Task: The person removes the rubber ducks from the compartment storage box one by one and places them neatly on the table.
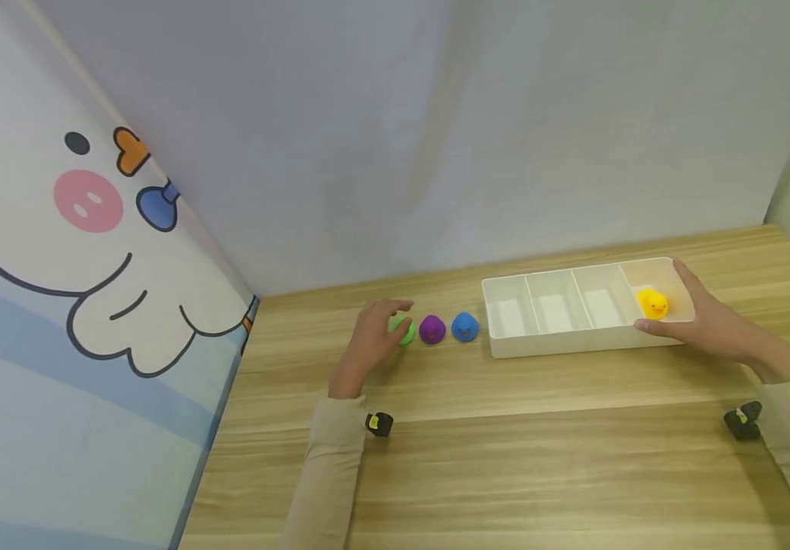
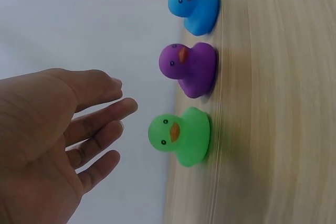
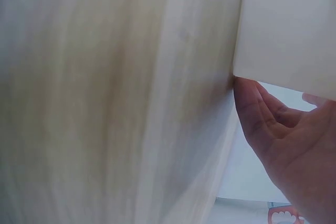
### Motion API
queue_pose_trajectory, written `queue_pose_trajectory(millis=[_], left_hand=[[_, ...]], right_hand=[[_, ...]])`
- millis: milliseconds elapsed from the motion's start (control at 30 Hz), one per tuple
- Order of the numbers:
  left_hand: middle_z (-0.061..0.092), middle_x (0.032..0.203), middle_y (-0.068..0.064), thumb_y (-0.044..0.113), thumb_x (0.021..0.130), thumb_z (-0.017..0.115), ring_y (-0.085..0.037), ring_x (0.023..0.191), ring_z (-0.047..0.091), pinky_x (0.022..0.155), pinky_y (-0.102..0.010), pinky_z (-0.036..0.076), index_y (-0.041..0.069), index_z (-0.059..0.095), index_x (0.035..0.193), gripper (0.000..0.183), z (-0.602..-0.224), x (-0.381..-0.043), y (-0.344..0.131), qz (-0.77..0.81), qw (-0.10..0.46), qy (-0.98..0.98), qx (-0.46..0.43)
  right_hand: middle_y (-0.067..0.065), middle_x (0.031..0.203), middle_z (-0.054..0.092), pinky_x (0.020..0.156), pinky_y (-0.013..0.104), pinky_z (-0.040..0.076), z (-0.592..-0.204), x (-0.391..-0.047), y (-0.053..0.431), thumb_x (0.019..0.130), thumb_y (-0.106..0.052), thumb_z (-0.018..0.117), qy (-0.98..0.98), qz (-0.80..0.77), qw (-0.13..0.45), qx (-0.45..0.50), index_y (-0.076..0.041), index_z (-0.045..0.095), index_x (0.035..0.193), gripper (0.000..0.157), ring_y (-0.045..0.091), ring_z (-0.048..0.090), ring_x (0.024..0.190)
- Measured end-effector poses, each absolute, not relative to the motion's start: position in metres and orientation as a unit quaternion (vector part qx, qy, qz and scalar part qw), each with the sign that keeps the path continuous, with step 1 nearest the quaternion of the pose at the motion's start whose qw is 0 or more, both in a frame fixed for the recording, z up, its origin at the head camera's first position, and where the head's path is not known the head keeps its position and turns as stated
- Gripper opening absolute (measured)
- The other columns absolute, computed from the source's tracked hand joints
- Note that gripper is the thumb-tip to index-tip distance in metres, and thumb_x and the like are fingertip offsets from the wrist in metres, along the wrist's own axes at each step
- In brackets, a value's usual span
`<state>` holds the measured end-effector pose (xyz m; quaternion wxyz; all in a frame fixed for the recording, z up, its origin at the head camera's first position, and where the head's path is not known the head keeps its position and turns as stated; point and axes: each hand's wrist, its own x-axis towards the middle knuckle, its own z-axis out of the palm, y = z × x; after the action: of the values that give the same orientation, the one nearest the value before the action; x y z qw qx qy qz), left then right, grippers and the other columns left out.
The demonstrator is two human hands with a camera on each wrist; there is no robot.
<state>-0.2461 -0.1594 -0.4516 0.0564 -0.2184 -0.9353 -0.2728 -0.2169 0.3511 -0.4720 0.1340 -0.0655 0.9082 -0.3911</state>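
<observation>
Three rubber ducks stand in a row on the table: green, purple and blue. My left hand hovers at the green duck, thumb and fingers parted. The left wrist view shows a gap between the fingertips and that duck. To the right is a white divided tray with a yellow rubber duck in its rightmost compartment. My right hand grips that end of the tray, thumb on the front rim and fingers round the far corner. In the right wrist view, its fingers touch the tray's wall.
The wood-grain table ends at a pale cloth wall behind the tray. A printed cartoon curtain hangs along the left edge. The tray's other compartments lie left of the yellow duck.
</observation>
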Motion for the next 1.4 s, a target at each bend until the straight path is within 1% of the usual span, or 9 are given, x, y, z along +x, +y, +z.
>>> queue_pose_trajectory(millis=[100,333,400,533,667,800,1100,1400], left_hand=[[0.073,0.124,-0.018,0.012,0.099,0.064,-0.038,0.112,0.067,0.106,-0.052,0.047,0.000,0.066,0.130,0.033,-0.451,-0.247,-0.155,-0.274,0.054,-0.935,-0.221],[0.073,0.123,-0.017,0.013,0.100,0.064,-0.036,0.115,0.067,0.107,-0.051,0.048,0.000,0.067,0.128,0.032,-0.447,-0.249,-0.143,-0.271,0.061,-0.931,-0.239],[0.074,0.122,-0.018,0.013,0.099,0.064,-0.036,0.115,0.067,0.106,-0.050,0.050,-0.001,0.067,0.127,0.031,-0.445,-0.250,-0.137,-0.272,0.067,-0.927,-0.249],[0.074,0.121,-0.017,0.013,0.100,0.064,-0.034,0.116,0.067,0.105,-0.048,0.051,0.000,0.068,0.125,0.029,-0.441,-0.252,-0.120,-0.271,0.071,-0.923,-0.263],[0.074,0.124,-0.015,0.016,0.101,0.063,-0.032,0.121,0.067,0.107,-0.045,0.051,0.001,0.069,0.126,0.030,-0.436,-0.254,-0.101,-0.270,0.057,-0.921,-0.275],[0.073,0.127,-0.014,0.017,0.102,0.062,-0.031,0.124,0.066,0.109,-0.044,0.051,0.002,0.068,0.127,0.030,-0.430,-0.255,-0.084,-0.268,0.047,-0.918,-0.290],[0.072,0.131,-0.010,0.021,0.103,0.061,-0.027,0.129,0.064,0.114,-0.040,0.047,0.005,0.069,0.126,0.029,-0.428,-0.258,-0.055,-0.242,0.032,-0.916,-0.319],[0.072,0.132,-0.008,0.020,0.102,0.061,-0.024,0.129,0.064,0.114,-0.039,0.046,0.005,0.069,0.126,0.029,-0.420,-0.255,-0.028,-0.238,0.038,-0.905,-0.351]], right_hand=[[0.019,0.166,-0.031,0.115,0.080,0.007,-0.470,-0.216,0.349,0.096,-0.042,0.068,0.908,-0.391,0.134,-0.066,-0.022,-0.034,0.156,0.120,0.059,-0.010,0.153],[0.025,0.166,-0.026,0.111,0.082,0.015,-0.470,-0.215,0.347,0.095,-0.045,0.068,0.913,-0.379,0.142,-0.057,-0.024,-0.034,0.155,0.120,0.065,0.004,0.149],[0.025,0.166,-0.026,0.110,0.082,0.016,-0.471,-0.215,0.348,0.095,-0.045,0.068,0.914,-0.377,0.141,-0.057,-0.024,-0.034,0.155,0.120,0.066,0.005,0.148],[0.024,0.166,-0.026,0.111,0.082,0.015,-0.472,-0.215,0.349,0.095,-0.044,0.068,0.912,-0.381,0.138,-0.059,-0.023,-0.034,0.155,0.121,0.064,0.003,0.150],[0.021,0.166,-0.029,0.114,0.081,0.011,-0.472,-0.214,0.348,0.095,-0.043,0.069,0.911,-0.386,0.133,-0.064,-0.021,-0.034,0.156,0.121,0.061,-0.005,0.152],[0.018,0.167,-0.030,0.115,0.080,0.008,-0.471,-0.213,0.346,0.095,-0.043,0.069,0.910,-0.389,0.128,-0.066,-0.021,-0.033,0.156,0.121,0.059,-0.008,0.153],[0.022,0.167,-0.027,0.113,0.081,0.011,-0.468,-0.214,0.342,0.094,-0.043,0.070,0.908,-0.393,0.128,-0.064,-0.021,-0.033,0.156,0.122,0.061,-0.002,0.152],[0.021,0.167,-0.028,0.112,0.082,0.012,-0.467,-0.210,0.341,0.094,-0.044,0.070,0.909,-0.391,0.129,-0.063,-0.022,-0.033,0.156,0.122,0.062,-0.002,0.151]])
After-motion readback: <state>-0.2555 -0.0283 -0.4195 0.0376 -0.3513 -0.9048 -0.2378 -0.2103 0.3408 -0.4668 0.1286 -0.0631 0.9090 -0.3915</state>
